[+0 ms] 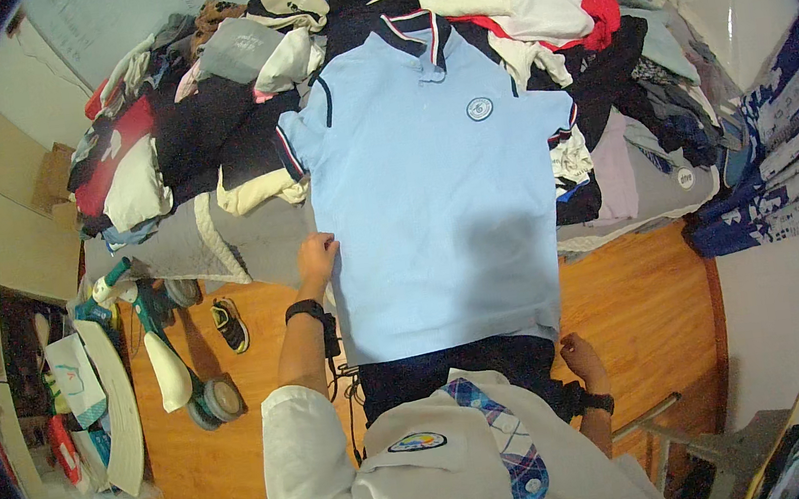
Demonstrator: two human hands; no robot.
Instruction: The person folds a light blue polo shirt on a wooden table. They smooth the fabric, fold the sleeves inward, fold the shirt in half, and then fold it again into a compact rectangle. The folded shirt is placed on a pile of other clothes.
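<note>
A light blue polo shirt (433, 195) lies spread out, front up, with its collar toward the far side. It has a dark collar with red and white trim, striped sleeve cuffs and a round badge on the chest. Its upper part rests on the piled clothes and bed, and its lower part reaches toward my body. My left hand (319, 256) is closed at the shirt's left side edge, pinching the cloth. Just beyond the shirt's lower right corner, my right hand (583, 359) hangs with curled fingers, and no cloth shows in it.
Heaped clothes (212, 103) cover the grey bed (263, 234) on both sides of the shirt. On the wooden floor (645, 299) stand a green and white scooter (166, 363) and a dark shoe (229, 326) at left. A chair (723, 444) is at lower right, beneath a blue patterned curtain (771, 144).
</note>
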